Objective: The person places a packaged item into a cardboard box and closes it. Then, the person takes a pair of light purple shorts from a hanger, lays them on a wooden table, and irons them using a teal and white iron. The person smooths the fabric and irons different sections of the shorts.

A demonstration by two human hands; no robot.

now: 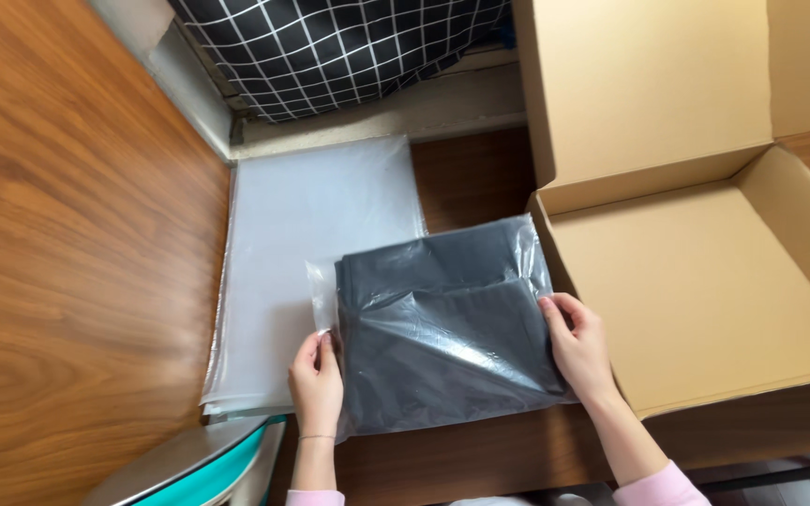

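Both hands grip a clear plastic bag point(442, 323) with a folded dark garment inside, lying near the front edge of the wooden table point(77, 281). The left hand point(318, 379) pinches its left edge, fingers together; the right hand point(578, 349) clasps its right edge, fingers slightly spread. It overlaps a stack of empty clear bags point(311, 244), just beside an open cardboard box point(705, 281).
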